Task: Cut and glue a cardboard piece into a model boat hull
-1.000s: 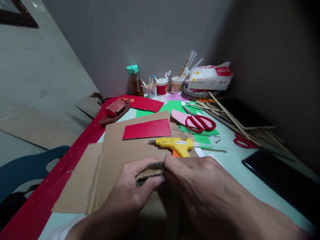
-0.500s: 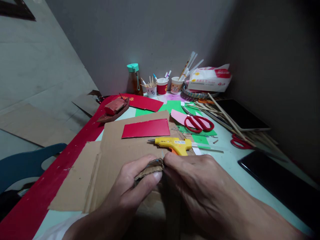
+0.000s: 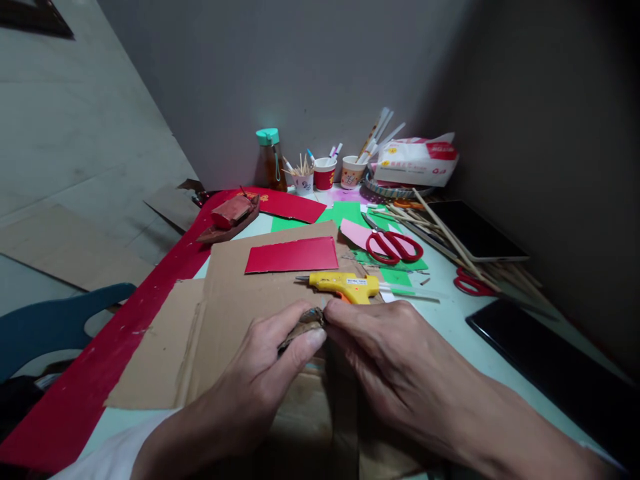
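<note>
Fingers (image 3: 300, 347) of the left hand (image 3: 260, 380) pinch a small cardboard scrap (image 3: 304, 328) thumb over forefinger; the right hand (image 3: 395, 360) closes its fingertips on the scrap's right end. Both hands touch it. The scrap sits just in front of the glue gun (image 3: 345, 287), long axis running left to right, slightly tilted. Its underside and exact shape are hidden by the fingers.

A yellow glue gun (image 3: 345, 286) is lying on a cardboard sheet (image 3: 235, 300) beside a red card (image 3: 293, 255). Red scissors (image 3: 393, 245) are resting on green paper (image 3: 350, 213). Paper cups (image 3: 325, 173) are standing along the bench (image 3: 450, 313) by the wall.
</note>
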`<state>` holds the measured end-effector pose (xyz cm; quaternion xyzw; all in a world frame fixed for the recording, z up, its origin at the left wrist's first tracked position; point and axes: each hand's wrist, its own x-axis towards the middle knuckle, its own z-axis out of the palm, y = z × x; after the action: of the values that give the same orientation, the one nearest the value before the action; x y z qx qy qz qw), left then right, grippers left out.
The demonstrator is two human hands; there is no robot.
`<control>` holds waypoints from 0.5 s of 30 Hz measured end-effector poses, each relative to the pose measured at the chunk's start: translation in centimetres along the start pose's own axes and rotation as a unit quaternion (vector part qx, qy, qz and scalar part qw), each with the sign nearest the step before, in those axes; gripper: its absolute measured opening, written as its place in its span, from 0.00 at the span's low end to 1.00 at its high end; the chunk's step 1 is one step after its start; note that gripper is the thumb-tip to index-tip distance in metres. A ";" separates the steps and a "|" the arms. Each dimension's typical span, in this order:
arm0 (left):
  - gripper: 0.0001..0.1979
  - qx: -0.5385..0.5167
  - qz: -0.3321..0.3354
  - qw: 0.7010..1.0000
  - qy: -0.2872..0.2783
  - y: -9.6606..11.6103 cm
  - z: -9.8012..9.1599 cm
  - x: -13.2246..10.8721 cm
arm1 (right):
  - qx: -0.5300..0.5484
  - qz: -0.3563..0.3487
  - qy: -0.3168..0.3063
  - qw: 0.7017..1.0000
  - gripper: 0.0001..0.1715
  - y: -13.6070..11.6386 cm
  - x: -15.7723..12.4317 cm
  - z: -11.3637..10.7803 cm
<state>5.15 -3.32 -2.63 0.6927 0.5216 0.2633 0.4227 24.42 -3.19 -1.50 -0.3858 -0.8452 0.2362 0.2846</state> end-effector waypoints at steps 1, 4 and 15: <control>0.17 0.001 0.014 1.000 -0.020 0.1 -0.1 0.1 | -0.002 -0.001 -0.005 1.000 0.12 0.0 0.0 0.0; 0.17 -0.006 0.039 0.998 -0.052 0.3 -0.2 0.3 | -0.016 0.005 -0.006 1.000 0.12 0.0 0.0 0.2; 0.15 -0.042 0.084 0.992 -0.088 0.7 -0.3 1.5 | -0.008 0.029 0.001 1.000 0.11 0.6 0.2 0.2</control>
<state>5.70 -1.84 -1.97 0.7363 0.4109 0.2577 0.4719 24.45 -2.71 -1.92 -0.4127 -0.8352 0.2371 0.2753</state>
